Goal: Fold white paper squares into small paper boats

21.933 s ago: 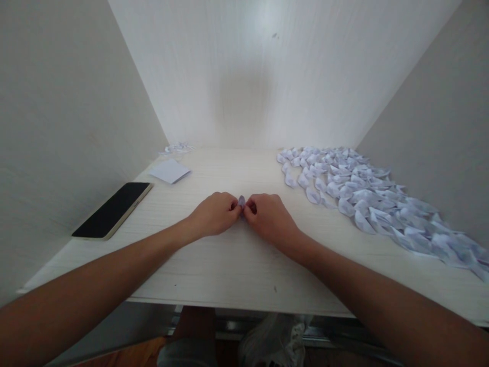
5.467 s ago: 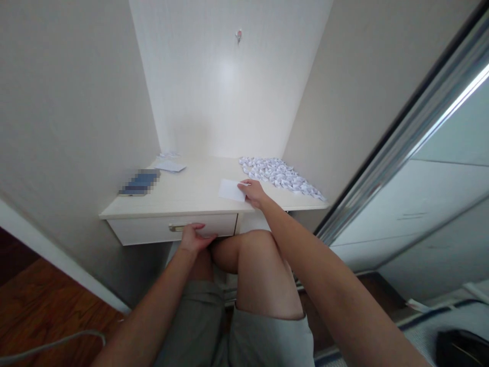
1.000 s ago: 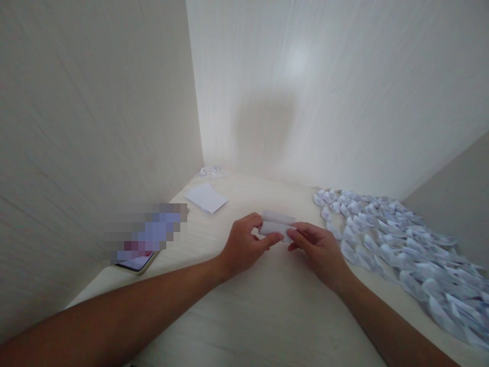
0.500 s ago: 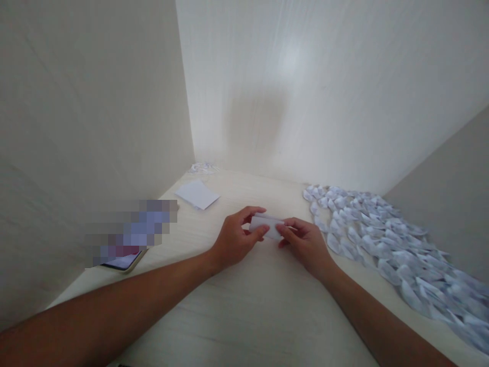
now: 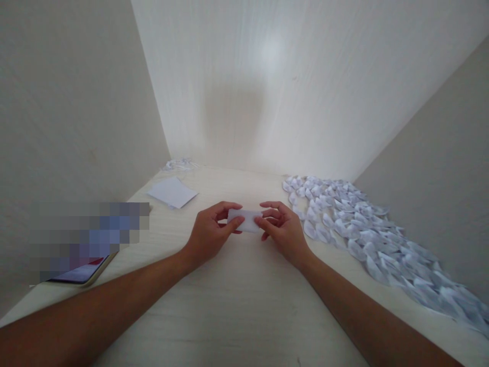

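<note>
Between my two hands, above the pale table, is a small white rectangle of folded paper [image 5: 248, 220]. My left hand [image 5: 212, 227] pinches its left end, thumb on the near face and fingers behind. At the right end my right hand [image 5: 284, 229] grips it with the thumb in front; the index finger is raised above the top edge and the other fingers are partly hidden behind the paper. How many layers the paper has cannot be made out.
Many folded white paper pieces [image 5: 355, 224] lie spread along the right side. Flat white sheets [image 5: 173, 192] rest at back left, near thin paper scraps [image 5: 181, 164] in the corner. A phone [image 5: 86, 275], partly blurred out, lies at left. Walls enclose the table [image 5: 229, 306].
The view has swung to the right, so everything sits further left. My right index finger has lifted and the paper now lies more level between my hands.
</note>
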`<state>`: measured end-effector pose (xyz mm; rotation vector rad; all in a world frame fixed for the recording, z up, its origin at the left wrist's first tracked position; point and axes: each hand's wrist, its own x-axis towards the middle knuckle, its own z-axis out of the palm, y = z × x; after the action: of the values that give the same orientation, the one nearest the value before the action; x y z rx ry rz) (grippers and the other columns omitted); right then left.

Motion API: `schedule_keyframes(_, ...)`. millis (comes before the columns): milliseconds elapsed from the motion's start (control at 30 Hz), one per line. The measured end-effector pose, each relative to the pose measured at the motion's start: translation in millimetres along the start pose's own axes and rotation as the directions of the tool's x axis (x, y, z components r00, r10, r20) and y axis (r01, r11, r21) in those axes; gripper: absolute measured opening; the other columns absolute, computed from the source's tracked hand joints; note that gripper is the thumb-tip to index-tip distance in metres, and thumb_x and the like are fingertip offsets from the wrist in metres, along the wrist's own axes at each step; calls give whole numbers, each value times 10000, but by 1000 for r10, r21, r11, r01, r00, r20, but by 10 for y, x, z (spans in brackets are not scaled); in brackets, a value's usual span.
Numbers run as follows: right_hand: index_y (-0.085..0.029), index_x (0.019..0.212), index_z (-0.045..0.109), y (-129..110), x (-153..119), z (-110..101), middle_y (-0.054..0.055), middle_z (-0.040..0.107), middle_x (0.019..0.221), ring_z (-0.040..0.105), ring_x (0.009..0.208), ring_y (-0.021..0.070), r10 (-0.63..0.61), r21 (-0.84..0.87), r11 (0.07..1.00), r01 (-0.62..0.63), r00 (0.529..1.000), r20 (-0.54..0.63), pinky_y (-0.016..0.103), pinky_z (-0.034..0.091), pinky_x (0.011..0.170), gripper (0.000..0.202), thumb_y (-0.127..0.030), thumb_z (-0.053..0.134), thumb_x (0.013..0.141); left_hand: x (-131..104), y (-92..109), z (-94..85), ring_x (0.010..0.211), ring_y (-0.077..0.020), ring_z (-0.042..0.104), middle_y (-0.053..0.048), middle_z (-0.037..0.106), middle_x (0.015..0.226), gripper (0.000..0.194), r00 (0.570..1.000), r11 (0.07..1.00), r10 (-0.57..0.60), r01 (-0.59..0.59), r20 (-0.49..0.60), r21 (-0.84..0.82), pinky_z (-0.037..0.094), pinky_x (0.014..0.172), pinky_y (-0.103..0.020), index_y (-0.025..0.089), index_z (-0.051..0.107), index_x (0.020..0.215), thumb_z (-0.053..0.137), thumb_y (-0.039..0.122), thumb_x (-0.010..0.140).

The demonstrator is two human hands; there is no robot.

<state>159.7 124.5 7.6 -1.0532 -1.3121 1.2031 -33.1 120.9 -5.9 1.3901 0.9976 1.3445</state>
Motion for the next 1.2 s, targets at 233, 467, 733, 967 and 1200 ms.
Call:
schedule_keyframes(233,-198,950,686,24,17,-2,-9,693,772,631,582,120,-15,19,1000,14,998,53,260,568,504,412,-392,895,652,4,49,-1,769,-211,753,-46,759,832,381,999,999,-23,24,-31,21,694,638,-336,138,736,990,848,379,717)
schedule_keyframes(467,-192,887,710,36,43,-29,-25,671,727,615,577,105,-28,41,999,27,999,24,248,552,528,352,-350,900,636,30,41,-42,656,-150,710,-5,703,693,307,999,992,17,-11,-47,122,634,602,-238,155,784,960,816,370,743)
schedule_keyframes(733,-196,865,739,67,53,-34,-3,696,700,609,584,116,-76,-16,997,76,997,31,262,538,556,282,-385,859,694,35,66,-40,611,-141,699,-3,733,683,246,998,990,-8,16,-59,143,583,580,-218,182,798,918,825,329,724)
schedule_keyframes(967,-200,915,764,72,46,-51,-6,682,693,591,593,117,-121,-91,988,124,992,42,268,506,582,256,-371,823,733,33,95,-33,591,-143,684,-5,728,660,243,998,990,-26,34,-62,137,542,546,-217,180,798,878,838,340,700)
schedule_keyframes(1200,-202,868,754,50,39,-39,-1,690,693,589,590,121,-97,-85,991,100,994,43,279,512,596,250,-388,832,719,32,101,-34,556,-132,643,7,692,624,261,999,988,-23,29,-43,152,513,530,-224,183,792,873,838,373,700)
